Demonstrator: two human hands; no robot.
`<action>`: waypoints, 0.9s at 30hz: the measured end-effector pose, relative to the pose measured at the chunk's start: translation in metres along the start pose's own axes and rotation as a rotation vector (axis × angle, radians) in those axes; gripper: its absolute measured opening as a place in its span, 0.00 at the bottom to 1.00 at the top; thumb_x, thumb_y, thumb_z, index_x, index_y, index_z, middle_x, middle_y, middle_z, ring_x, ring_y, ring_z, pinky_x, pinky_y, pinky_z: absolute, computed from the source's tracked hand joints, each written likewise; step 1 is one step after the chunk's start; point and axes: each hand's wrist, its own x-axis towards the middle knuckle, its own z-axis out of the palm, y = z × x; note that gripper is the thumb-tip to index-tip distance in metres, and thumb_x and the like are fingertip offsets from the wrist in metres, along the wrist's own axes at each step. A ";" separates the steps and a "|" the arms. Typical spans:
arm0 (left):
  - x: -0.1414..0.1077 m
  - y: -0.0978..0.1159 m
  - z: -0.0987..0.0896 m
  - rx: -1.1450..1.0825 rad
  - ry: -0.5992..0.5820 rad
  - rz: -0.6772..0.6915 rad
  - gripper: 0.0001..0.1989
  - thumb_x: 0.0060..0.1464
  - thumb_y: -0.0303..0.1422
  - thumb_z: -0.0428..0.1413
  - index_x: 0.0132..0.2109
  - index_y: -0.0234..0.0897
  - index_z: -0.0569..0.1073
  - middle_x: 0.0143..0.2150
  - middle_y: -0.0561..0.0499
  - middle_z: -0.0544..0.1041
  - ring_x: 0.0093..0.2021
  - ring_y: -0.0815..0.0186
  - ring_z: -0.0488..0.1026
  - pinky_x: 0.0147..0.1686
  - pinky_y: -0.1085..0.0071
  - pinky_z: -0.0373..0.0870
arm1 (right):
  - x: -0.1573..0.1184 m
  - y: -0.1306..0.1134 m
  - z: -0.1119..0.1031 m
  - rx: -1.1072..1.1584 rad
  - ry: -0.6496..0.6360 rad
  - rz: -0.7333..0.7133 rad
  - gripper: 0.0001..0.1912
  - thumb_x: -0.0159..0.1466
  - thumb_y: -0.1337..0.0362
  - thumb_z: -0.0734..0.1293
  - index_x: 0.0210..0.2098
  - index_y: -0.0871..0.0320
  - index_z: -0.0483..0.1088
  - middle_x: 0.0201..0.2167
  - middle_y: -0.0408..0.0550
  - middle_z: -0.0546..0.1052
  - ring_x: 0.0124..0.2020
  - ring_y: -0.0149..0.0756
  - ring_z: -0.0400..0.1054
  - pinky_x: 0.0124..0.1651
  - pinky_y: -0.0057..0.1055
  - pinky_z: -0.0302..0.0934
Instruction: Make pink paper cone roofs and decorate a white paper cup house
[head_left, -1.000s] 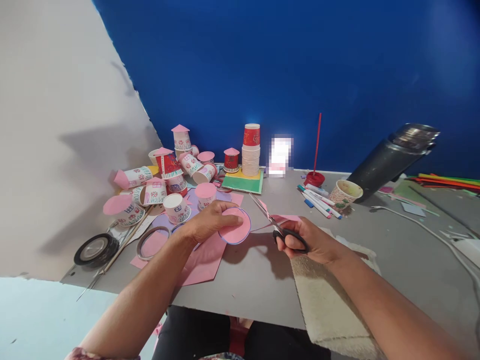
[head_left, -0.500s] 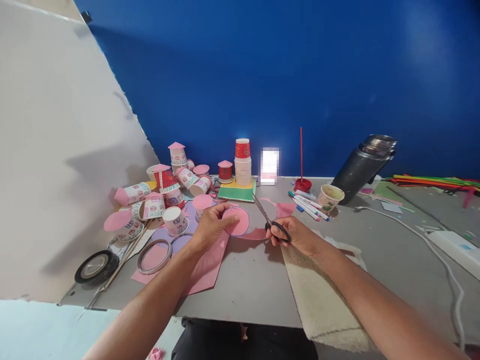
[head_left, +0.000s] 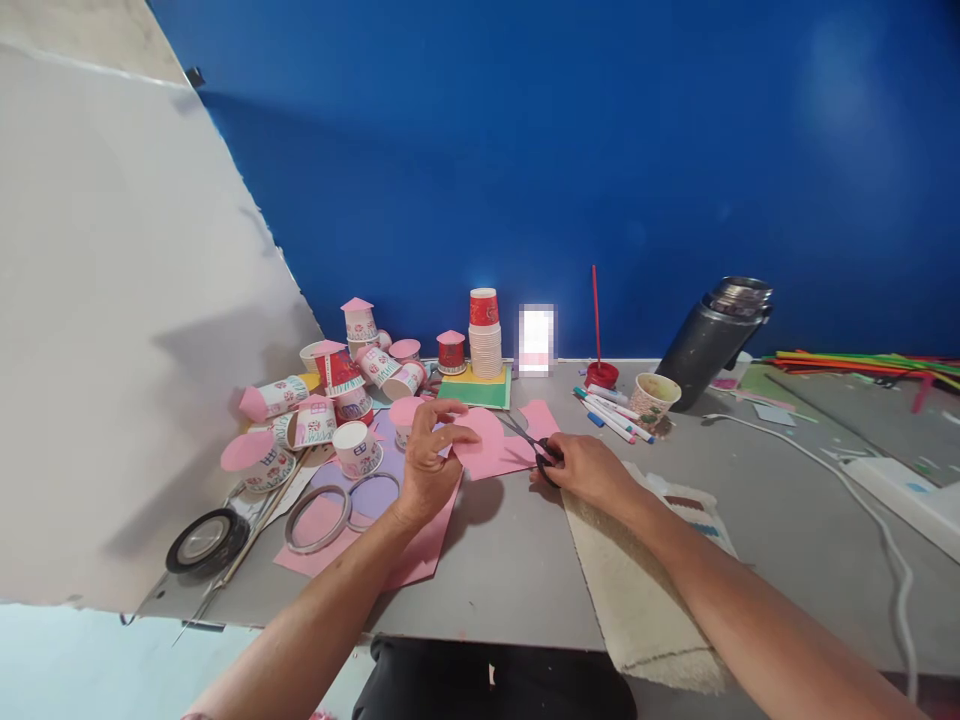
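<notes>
My right hand (head_left: 592, 470) is closed on the black handles of a pair of scissors (head_left: 529, 437), whose blades point up and left. The blades lie over a sheet of pink paper (head_left: 491, 455), which has a rounded part on its left and a cut strip on its right. My left hand (head_left: 435, 460) grips the left edge of this paper with bent fingers; its thumb is mostly hidden. Left of that hand, a white decorated paper cup (head_left: 356, 452) and two tape rings (head_left: 315, 520) rest on more pink and lilac paper.
Decorated cups with pink tops (head_left: 330, 370) crowd the left. Behind stands a cup stack (head_left: 486, 350) on a green and yellow pad (head_left: 472, 392). Markers (head_left: 611, 415), a patterned cup (head_left: 655, 400) and a black flask (head_left: 709, 350) stand right. A beige cloth (head_left: 637, 600) lies under my right forearm.
The pink paper has turned in my left hand; its blue-outlined round face no longer shows. My left fingers have shifted to the edge, and the scissors have come down level with the paper.
</notes>
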 end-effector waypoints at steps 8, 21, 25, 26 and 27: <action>0.001 0.006 -0.001 0.027 0.021 -0.092 0.06 0.53 0.25 0.57 0.31 0.40 0.69 0.37 0.49 0.76 0.42 0.62 0.73 0.46 0.64 0.70 | -0.001 0.002 -0.002 -0.125 0.022 0.068 0.11 0.63 0.56 0.67 0.36 0.58 0.72 0.33 0.55 0.81 0.36 0.45 0.74 0.31 0.33 0.46; -0.001 -0.003 0.002 0.076 0.121 0.056 0.11 0.47 0.20 0.58 0.28 0.39 0.66 0.47 0.46 0.74 0.49 0.60 0.73 0.46 0.63 0.70 | -0.002 0.001 0.000 -0.161 0.082 0.122 0.15 0.61 0.53 0.68 0.43 0.55 0.70 0.34 0.49 0.81 0.34 0.43 0.74 0.30 0.31 0.46; 0.001 0.000 0.003 -0.101 -0.019 -0.174 0.10 0.47 0.21 0.57 0.31 0.39 0.65 0.39 0.49 0.78 0.44 0.62 0.75 0.46 0.64 0.69 | -0.001 0.002 0.001 -0.047 0.084 0.095 0.12 0.61 0.59 0.68 0.43 0.56 0.68 0.33 0.47 0.80 0.34 0.41 0.72 0.31 0.29 0.47; 0.002 0.000 0.004 -0.154 -0.044 -0.268 0.08 0.48 0.22 0.56 0.31 0.39 0.65 0.36 0.51 0.77 0.40 0.63 0.75 0.43 0.66 0.69 | -0.002 0.003 0.003 -0.042 0.062 0.061 0.11 0.60 0.60 0.69 0.41 0.56 0.69 0.34 0.48 0.79 0.35 0.40 0.72 0.31 0.29 0.47; 0.003 0.000 0.005 -0.213 -0.060 -0.367 0.07 0.48 0.23 0.56 0.31 0.39 0.66 0.32 0.52 0.76 0.36 0.65 0.74 0.40 0.68 0.69 | -0.002 0.004 0.004 -0.044 0.040 0.029 0.10 0.59 0.61 0.69 0.39 0.56 0.70 0.36 0.49 0.79 0.35 0.40 0.72 0.31 0.29 0.47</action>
